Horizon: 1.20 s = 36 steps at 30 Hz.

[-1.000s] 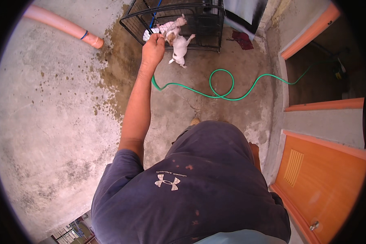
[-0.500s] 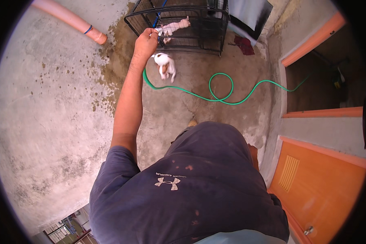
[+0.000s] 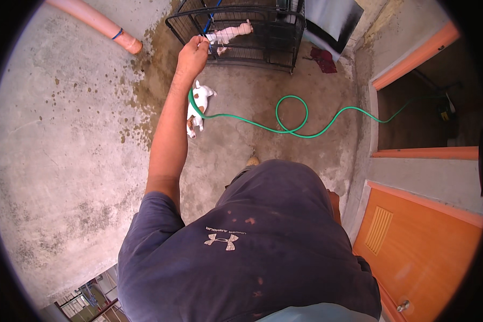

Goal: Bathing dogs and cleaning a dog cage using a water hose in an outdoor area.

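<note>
My left hand (image 3: 193,56) stretches out ahead, its fingers closed round the green hose (image 3: 241,120), which drops behind my wrist and forearm. A small pale bit shows at the fingertips; what it is I cannot make out. Just past the hand stands a black wire cage (image 3: 263,51), with a pale, white-pink dog (image 3: 236,32) inside. On the wet concrete below my hand is a white dog with brown patches (image 3: 201,97), partly covered by my forearm and the hose. Of my right side only a bit of arm shows beside the shirt; that hand is out of view.
The hose makes a loop on the floor and runs through a dark doorway (image 3: 418,107) at the right. An orange door (image 3: 413,241) is nearer. A dark red cloth (image 3: 324,60) and a grey-black panel (image 3: 335,24) lie beside the cage. An orange pipe (image 3: 99,24) is at the upper left.
The white and brown dog has moved nearer and to the left, from in front of the cage to beside my forearm. My left hand has hardly moved.
</note>
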### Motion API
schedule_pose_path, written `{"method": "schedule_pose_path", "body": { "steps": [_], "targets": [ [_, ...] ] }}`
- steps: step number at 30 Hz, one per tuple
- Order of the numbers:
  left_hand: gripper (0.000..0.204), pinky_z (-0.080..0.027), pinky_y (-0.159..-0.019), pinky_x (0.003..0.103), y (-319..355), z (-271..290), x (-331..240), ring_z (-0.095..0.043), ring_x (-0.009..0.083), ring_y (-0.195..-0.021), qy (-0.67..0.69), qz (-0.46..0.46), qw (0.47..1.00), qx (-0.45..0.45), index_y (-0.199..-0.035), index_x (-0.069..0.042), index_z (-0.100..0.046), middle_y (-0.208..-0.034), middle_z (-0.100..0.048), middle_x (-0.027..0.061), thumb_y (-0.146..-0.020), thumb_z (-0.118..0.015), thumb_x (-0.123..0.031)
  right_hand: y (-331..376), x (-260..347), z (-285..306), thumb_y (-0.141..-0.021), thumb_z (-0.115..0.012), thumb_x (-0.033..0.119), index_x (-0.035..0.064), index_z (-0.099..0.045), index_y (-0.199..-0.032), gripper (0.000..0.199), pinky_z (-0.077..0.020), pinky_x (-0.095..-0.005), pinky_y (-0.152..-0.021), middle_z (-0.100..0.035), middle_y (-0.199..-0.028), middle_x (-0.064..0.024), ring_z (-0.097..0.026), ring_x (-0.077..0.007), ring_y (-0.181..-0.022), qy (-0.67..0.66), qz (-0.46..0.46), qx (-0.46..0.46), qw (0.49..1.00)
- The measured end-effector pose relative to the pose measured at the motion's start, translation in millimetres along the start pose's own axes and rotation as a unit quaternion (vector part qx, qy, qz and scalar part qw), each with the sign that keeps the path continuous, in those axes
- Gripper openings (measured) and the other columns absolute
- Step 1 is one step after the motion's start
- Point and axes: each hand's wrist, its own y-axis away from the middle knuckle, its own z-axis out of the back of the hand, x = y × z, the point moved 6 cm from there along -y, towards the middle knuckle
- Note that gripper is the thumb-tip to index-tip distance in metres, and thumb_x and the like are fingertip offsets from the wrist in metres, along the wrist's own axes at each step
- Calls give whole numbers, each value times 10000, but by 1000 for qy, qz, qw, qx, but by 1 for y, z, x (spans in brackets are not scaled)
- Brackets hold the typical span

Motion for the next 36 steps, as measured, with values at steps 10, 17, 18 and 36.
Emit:
{"method": "schedule_pose_path", "body": {
  "steps": [10, 17, 18, 36],
  "targets": [
    [269, -461, -770, 303, 5, -7, -6, -593, 166, -778, 5, 6, 1000, 4, -1006, -49, -627, -783, -622, 69, -921, -498, -270, 1, -2, -5, -872, -513, 183, 5, -623, -841, 211, -515, -423, -692, -676, -816, -189, -675, -314, -758, 95, 56, -12, 994],
    [275, -458, -770, 297, 1, -10, -11, -587, 157, -784, 21, -8, 1000, 3, -1013, -43, -628, -786, -620, 62, -925, -502, -271, 0, -13, -13, -912, -437, 233, -11, -637, -844, 324, -508, -424, -741, -680, -834, -206, -673, -330, -783, -35, -16, 0, 999],
    [298, -471, -783, 325, 0, -12, -10, -618, 210, -816, 23, -2, 1000, 10, -1025, -45, -628, -816, -645, 101, -919, -509, -297, 0, -11, -12, -912, -437, 233, -11, -637, -844, 324, -508, -424, -741, -680, -834, -206, -673, -330, -783, -36, -17, 0, 999],
    [254, -451, -756, 275, -10, -17, -5, -564, 122, -779, 48, -3, 999, 13, -1002, -45, -617, -802, -621, 25, -941, -511, -267, 5, 4, -15, -904, -449, 211, 0, -629, -868, 280, -519, -421, -724, -687, -824, -187, -677, -322, -770, 80, 47, 0, 996]
  ]
}}
